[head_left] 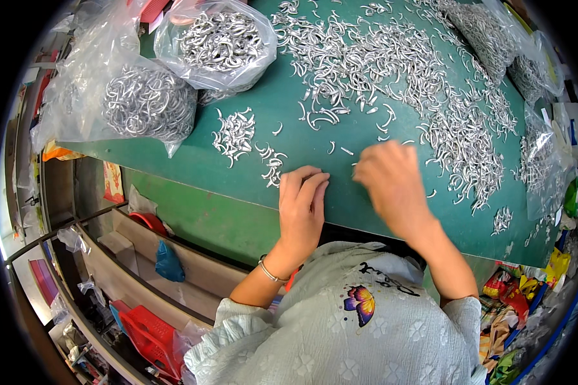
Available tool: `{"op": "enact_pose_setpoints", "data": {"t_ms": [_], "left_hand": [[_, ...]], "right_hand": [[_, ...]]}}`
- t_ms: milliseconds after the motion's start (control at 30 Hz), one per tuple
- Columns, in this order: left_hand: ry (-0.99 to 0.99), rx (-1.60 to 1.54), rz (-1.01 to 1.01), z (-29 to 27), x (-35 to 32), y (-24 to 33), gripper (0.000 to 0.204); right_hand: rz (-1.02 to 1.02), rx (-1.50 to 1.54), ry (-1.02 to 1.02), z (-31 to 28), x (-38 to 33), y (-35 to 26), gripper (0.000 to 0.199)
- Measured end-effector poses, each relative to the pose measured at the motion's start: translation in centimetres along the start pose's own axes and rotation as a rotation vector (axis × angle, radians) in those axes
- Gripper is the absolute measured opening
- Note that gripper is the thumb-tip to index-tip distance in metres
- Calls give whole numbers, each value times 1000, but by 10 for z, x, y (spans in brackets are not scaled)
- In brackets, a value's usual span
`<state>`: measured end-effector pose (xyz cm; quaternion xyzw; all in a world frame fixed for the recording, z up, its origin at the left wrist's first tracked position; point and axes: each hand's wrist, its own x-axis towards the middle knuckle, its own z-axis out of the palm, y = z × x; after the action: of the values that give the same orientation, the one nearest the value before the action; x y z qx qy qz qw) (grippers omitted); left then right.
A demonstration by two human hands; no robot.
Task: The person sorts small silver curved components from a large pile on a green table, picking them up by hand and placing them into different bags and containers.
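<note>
**Found nearest the right hand (pixel 392 183): 1 slim metal piece (pixel 347 151)**

Took 12 o'clock as straight out across the green table (pixel 202 170). Placed the slim metal piece on bare green between the 2 hands: at 10 o'clock from the right hand, at 1 o'clock from the left hand (pixel 300 204). Read its long axis along a 10-to-4 line, lower end aimed toward the right hand. Noted 1 curved piece (pixel 332 148) just beside, at 9 o'clock, running roughly 1 to 7, nearer the left hand.

Saw the right hand blurred, fingers bunched and curled inward; could not tell a pinch from an empty curl. Saw the left hand bent at the knuckles, fingers close together, tips toward 2 o'clock; could not make out anything held.

Found a small cluster (pixel 271 165) just beside the left hand at 10 o'clock, with a larger heap (pixel 235 136) farther along that line. Logged a broad spread of metal pieces (pixel 392 64) from 12 round to 3 o'clock of the right hand. Marked an open clear bag (pixel 241 80) of like pieces at 11 o'clock from the left hand.
</note>
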<state>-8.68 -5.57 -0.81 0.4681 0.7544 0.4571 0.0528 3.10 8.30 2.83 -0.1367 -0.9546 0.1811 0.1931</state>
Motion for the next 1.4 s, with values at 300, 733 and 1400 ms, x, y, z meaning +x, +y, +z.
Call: {"op": "enact_pose_setpoints", "data": {"t_ms": [300,733,1400], "left_hand": [[-101,70,-20,0,9,18,28],[-79,95,-43,-2,1,11,39],[-1,201,-14,-20,1,1,41]], "right_hand": [[223,-100,93,-2,5,24,14],[162,241,63,6,-5,6,28],[277,61,161,-14,-20,18,19]]}}
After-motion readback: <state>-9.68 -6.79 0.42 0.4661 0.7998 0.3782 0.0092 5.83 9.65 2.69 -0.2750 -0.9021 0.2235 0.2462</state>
